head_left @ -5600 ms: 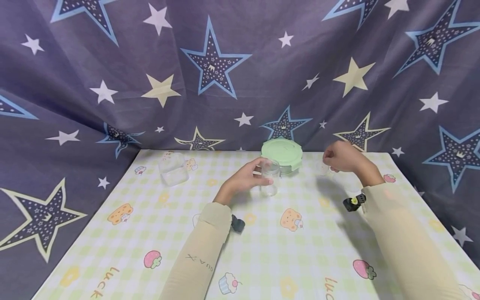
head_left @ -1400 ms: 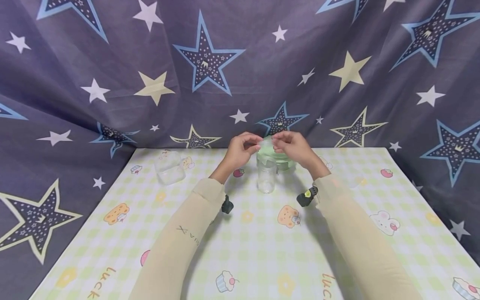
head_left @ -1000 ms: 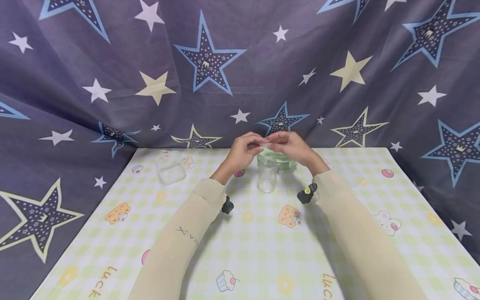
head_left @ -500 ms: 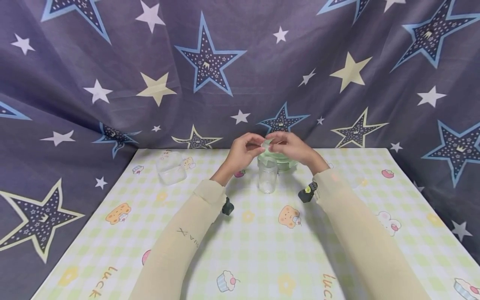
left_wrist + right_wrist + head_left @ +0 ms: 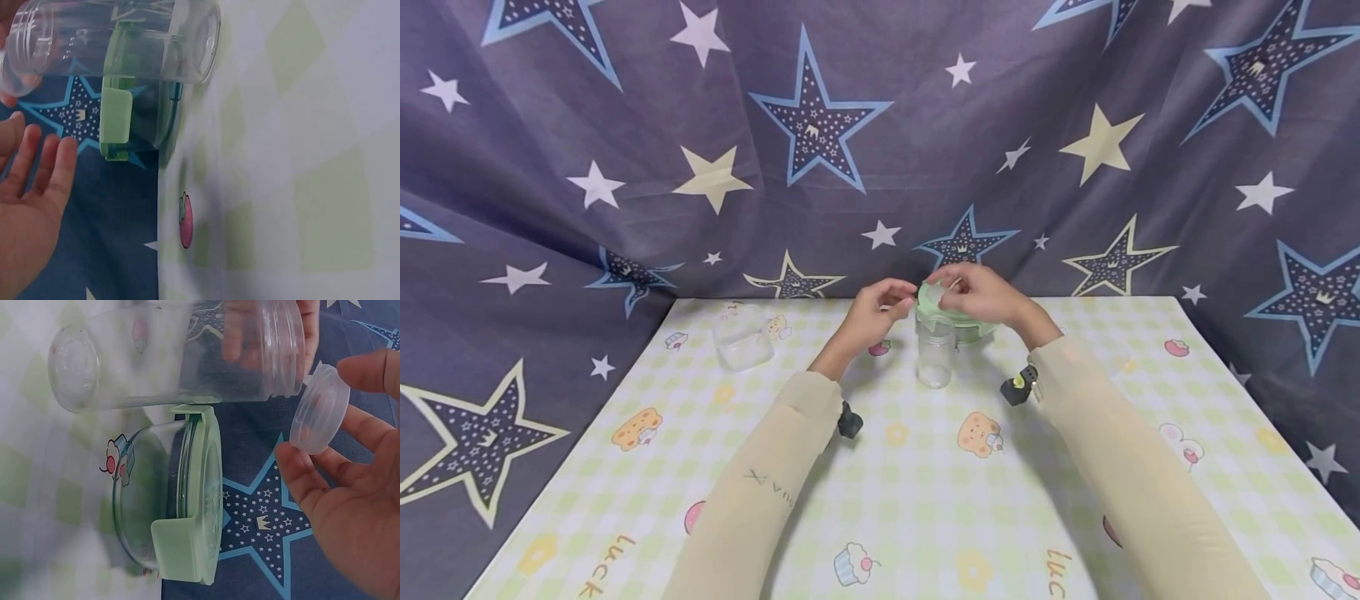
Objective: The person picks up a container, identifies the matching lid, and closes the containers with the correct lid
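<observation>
A clear plastic jar (image 5: 935,358) stands upright near the back of the table, in front of a round glass food container (image 5: 144,487) with a green clip lid (image 5: 203,494). My right hand (image 5: 985,296) pinches a small translucent jar lid (image 5: 322,409) between thumb and fingers. The lid is tilted at the jar's mouth, one side right by the threaded rim. To the jar's left, my left hand (image 5: 872,317) holds nothing; its fingers (image 5: 59,169) are spread loosely, a short gap from the jar in the left wrist view.
A clear square plastic container (image 5: 742,337) stands at the back left of the table. Checked cloth with printed figures covers the table (image 5: 895,517). A dark curtain (image 5: 880,125) with stars hangs directly behind the back edge.
Earlier, my left hand held the jar and my right hand was off to the right. Both hands then met over the jar's mouth; my left hand has just drawn back left and down.
</observation>
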`<state>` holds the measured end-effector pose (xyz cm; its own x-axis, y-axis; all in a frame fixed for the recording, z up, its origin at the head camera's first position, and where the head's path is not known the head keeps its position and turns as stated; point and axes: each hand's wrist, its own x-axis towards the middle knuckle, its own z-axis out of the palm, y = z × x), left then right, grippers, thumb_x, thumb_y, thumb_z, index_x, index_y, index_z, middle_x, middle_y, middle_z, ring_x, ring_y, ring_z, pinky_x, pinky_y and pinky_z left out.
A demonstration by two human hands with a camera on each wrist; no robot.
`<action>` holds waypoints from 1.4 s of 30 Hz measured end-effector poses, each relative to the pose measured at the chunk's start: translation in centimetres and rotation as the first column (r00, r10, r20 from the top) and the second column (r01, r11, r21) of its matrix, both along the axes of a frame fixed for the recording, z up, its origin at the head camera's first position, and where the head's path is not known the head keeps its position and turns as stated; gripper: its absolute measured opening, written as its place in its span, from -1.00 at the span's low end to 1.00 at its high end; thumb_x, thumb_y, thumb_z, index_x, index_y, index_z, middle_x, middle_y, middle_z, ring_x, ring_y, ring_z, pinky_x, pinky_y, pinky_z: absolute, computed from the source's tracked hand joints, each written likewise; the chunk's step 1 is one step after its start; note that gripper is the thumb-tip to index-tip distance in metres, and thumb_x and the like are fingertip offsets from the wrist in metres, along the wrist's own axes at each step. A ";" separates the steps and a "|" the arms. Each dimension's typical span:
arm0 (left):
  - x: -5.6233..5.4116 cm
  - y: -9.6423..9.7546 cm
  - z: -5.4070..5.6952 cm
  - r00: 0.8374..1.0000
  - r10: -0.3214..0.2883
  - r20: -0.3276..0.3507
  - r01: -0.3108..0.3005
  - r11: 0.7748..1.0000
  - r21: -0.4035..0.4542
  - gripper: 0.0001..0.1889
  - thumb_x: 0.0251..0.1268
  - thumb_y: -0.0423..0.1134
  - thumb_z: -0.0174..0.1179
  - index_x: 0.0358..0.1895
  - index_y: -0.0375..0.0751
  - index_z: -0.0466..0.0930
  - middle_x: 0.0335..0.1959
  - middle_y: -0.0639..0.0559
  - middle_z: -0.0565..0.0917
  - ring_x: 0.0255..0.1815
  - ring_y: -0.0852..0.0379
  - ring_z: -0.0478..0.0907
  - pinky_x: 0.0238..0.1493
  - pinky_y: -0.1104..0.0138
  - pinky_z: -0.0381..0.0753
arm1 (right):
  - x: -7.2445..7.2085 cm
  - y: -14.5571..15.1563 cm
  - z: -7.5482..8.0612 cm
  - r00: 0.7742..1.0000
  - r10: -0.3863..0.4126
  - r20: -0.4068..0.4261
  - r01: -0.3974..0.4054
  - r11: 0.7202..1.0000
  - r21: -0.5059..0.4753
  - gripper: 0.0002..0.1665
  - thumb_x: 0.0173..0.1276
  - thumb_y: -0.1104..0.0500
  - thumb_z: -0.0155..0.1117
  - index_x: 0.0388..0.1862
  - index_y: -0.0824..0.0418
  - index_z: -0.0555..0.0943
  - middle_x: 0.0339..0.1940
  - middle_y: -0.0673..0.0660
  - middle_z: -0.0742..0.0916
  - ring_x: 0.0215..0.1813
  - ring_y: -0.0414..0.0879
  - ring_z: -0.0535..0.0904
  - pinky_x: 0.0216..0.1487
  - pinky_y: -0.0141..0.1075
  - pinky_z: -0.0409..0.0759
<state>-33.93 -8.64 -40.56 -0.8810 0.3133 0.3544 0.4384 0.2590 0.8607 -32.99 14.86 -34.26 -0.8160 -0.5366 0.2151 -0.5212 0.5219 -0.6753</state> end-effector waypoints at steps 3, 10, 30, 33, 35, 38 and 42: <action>0.1 -0.3 -0.4 0.998 -0.033 0.060 0.031 0.999 0.031 -0.70 0.53 -0.33 0.19 0.21 -0.37 0.58 0.04 -0.30 0.65 -0.01 -0.18 0.67 0.01 0.20 0.72 | 0.1 0.1 0.0 0.998 0.023 -0.059 -0.021 0.999 0.026 -0.50 0.26 0.28 0.23 0.21 0.27 0.65 -0.01 0.26 0.71 -0.08 0.08 0.64 -0.10 -0.15 0.59; 0.4 -0.8 -0.9 0.982 -0.106 0.154 0.090 0.990 0.105 -0.66 0.56 -0.33 0.14 0.29 -0.34 0.52 0.11 -0.30 0.59 0.08 -0.24 0.62 0.06 0.19 0.73 | 0.7 0.2 -0.1 0.991 0.048 -0.127 -0.041 0.998 0.057 -0.48 0.22 0.27 0.31 0.21 0.27 0.66 -0.03 0.25 0.66 -0.08 0.08 0.58 -0.07 -0.14 0.55; 1.4 -1.4 -2.4 0.897 -0.365 0.247 0.356 0.931 0.083 -0.28 0.28 -0.49 0.36 0.50 -0.24 0.32 0.39 -0.18 0.44 0.40 -0.21 0.39 0.41 0.04 0.46 | 2.7 -0.1 -0.5 0.960 0.146 -0.238 -0.116 0.984 0.135 -0.52 0.22 0.27 0.29 0.16 0.30 0.67 0.09 0.23 0.67 0.08 0.12 0.54 0.06 0.02 0.60; 1.5 -1.2 -2.5 0.892 -0.356 0.278 0.343 0.934 0.096 -0.25 0.23 -0.51 0.38 0.50 -0.25 0.32 0.39 -0.18 0.44 0.39 -0.21 0.40 0.36 0.08 0.53 | 2.9 -0.2 -0.6 0.952 0.160 -0.260 -0.124 0.981 0.150 -0.48 0.20 0.24 0.26 0.18 0.29 0.66 0.08 0.23 0.68 0.10 0.13 0.55 0.11 0.05 0.58; 1.6 -1.0 -2.6 0.886 -0.360 0.291 0.345 0.933 0.105 -0.24 0.22 -0.52 0.38 0.50 -0.26 0.31 0.38 -0.19 0.45 0.38 -0.21 0.42 0.36 0.10 0.53 | 3.0 -0.3 -0.6 0.946 0.176 -0.272 -0.137 0.978 0.155 -0.46 0.18 0.24 0.25 0.19 0.27 0.67 0.07 0.22 0.69 0.11 0.13 0.55 0.13 0.07 0.56; 1.7 -0.7 -2.6 0.880 -0.367 0.303 0.351 0.930 0.107 -0.23 0.19 -0.53 0.38 0.49 -0.28 0.30 0.36 -0.20 0.46 0.36 -0.19 0.46 0.35 0.13 0.55 | 3.3 -0.4 -0.4 0.940 0.192 -0.282 -0.152 0.976 0.158 -0.47 0.17 0.23 0.24 0.18 0.24 0.69 0.06 0.19 0.69 0.12 0.12 0.56 0.15 0.07 0.55; 1.8 -0.3 -2.7 0.876 -0.370 0.311 0.355 0.929 0.104 -0.25 0.17 -0.54 0.39 0.46 -0.30 0.33 0.33 -0.18 0.48 0.34 -0.17 0.48 0.32 0.15 0.57 | 3.4 -0.6 -0.2 0.939 0.196 -0.283 -0.153 0.974 0.169 -0.47 0.15 0.22 0.24 0.15 0.21 0.72 0.03 0.18 0.69 0.09 0.10 0.56 0.13 0.03 0.55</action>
